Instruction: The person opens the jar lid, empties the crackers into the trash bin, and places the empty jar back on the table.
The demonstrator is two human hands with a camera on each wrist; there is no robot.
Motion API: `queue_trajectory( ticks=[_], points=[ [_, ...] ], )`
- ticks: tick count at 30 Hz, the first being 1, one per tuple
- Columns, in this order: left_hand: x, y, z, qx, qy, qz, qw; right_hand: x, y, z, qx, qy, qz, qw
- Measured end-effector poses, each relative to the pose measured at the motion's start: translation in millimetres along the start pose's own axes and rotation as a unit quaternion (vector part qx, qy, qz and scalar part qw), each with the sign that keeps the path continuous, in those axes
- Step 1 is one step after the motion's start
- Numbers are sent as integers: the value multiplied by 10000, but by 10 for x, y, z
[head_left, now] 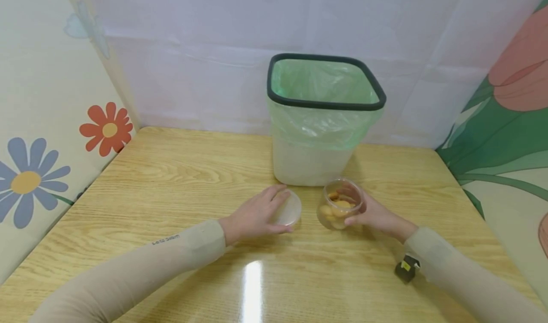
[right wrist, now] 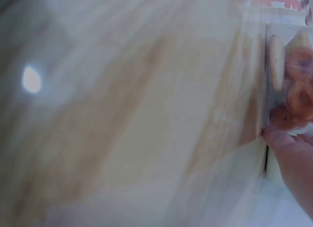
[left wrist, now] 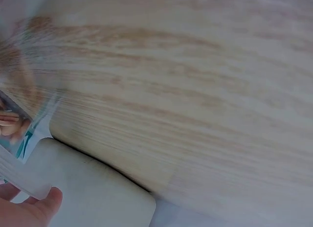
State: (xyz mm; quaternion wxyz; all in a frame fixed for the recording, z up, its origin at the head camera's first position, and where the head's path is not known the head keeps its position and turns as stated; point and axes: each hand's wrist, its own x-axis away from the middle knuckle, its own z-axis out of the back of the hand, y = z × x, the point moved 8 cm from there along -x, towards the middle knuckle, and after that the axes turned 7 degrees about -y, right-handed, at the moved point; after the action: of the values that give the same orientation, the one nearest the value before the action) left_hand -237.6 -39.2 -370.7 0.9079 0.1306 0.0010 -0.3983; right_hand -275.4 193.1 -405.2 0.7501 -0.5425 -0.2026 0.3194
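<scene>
My left hand (head_left: 259,216) grips a round, whitish lid (head_left: 290,210) by its edge, left of the jar. Thumb and fingers pinch the lid (left wrist: 24,178) in the left wrist view. A clear jar (head_left: 324,217), open at the top, has several golden-brown biscuits (head_left: 342,208) inside. The right hand (head_left: 371,213) holds this jar from its right side, thumb towards the near side. In the right wrist view the biscuits (right wrist: 299,85) show through the wall, with the thumb (right wrist: 279,141) low on the jar.
Behind the jar stands a white bin (head_left: 308,163) with a green liner (head_left: 318,125) and dark rim (head_left: 327,105). The wooden table (head_left: 192,171) meets a pale cloth backdrop (head_left: 201,85). Flowered panels (head_left: 109,130) flank it. A small black device (head_left: 406,268) hangs at the right cuff.
</scene>
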Motion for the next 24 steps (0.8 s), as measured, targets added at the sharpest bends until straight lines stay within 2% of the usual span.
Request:
queue_trajectory(
  ticks=[6, 14, 24],
  points=[
    [5, -8, -12, -68, -73, -49, 9999, -5, -4, -8, -97, 9, 23, 9999],
    [-1, -16, -89, -286, -447, -93, 9985, 6, 6, -10, -62, -7, -16, 10000],
    [-13, -8, -114, -475, -484, -193, 9975, 11, -10, -13, -13, -8, -30, 10000]
  ],
)
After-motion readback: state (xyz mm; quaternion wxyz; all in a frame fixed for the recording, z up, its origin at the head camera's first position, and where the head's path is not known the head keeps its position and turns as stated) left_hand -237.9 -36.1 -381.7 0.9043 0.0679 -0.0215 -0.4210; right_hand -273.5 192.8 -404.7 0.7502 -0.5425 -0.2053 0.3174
